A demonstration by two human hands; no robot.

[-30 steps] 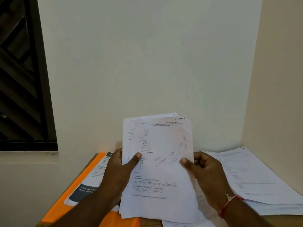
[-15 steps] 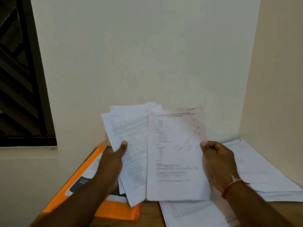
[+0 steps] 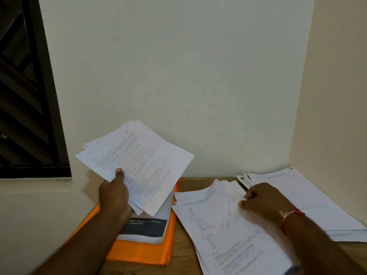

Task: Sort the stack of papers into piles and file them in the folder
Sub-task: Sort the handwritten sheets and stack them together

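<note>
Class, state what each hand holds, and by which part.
Left hand grips the stack of papers by its left edge. Right hand touches the middle pile; a grip cannot be told.

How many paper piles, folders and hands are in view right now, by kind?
Paper piles lying flat: 3 (middle pile, right pile, pile on the folder)
Held stack, gripped by the left hand: 1
Orange folder: 1
Hands: 2 (left hand, right hand)
Total: 7

A wooden table (image 3: 195, 183) fills a corner of pale walls (image 3: 178, 76), dark-framed window (image 3: 29, 96) left.
</note>
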